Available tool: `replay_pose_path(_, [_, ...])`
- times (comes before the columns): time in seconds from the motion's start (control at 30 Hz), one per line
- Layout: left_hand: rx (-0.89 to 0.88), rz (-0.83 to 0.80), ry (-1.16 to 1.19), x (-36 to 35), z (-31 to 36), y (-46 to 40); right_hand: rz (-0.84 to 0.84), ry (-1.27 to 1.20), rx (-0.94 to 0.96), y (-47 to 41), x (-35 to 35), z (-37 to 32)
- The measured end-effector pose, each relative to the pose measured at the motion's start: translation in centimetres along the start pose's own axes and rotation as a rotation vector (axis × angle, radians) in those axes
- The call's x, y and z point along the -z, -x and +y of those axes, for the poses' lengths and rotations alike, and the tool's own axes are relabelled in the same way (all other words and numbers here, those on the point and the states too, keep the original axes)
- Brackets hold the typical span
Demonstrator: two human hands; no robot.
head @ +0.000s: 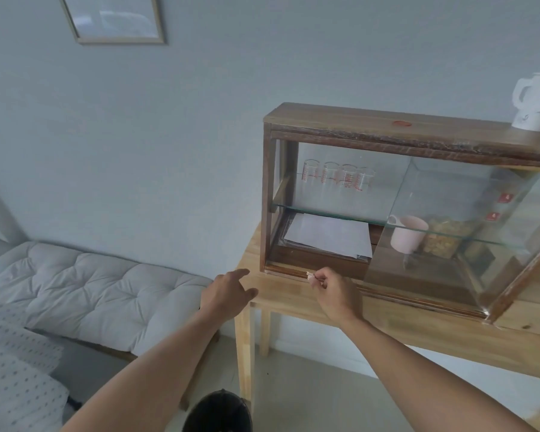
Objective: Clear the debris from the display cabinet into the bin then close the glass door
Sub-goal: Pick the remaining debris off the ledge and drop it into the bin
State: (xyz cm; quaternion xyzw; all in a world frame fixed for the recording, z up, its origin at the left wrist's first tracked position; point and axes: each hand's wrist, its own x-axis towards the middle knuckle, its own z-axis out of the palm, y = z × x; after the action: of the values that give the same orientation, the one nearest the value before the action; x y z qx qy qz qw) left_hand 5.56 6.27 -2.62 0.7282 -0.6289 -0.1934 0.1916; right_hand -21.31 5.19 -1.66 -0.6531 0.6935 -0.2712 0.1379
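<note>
At cabinet (396,194) sill, debris (310,276) pinched in right hand (335,291) fingertips.

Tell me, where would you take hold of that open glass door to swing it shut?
Probably by the wooden frame at its free outer edge, not the pane. The glass door stands swung out toward the person, hinged along the cabinet's right side, so its frame is nearest. Come from the front right and push it leftward; a grip on the wood avoids smearing the glass.
</note>
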Motion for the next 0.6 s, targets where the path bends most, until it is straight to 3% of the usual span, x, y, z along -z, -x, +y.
replay_pose_path(0.6, [0.239, 0.072, 0.058, 3.8, -11.6, 5.8, -0.237, 0.009, 0.222, 3.6, -8.9, -9.6])
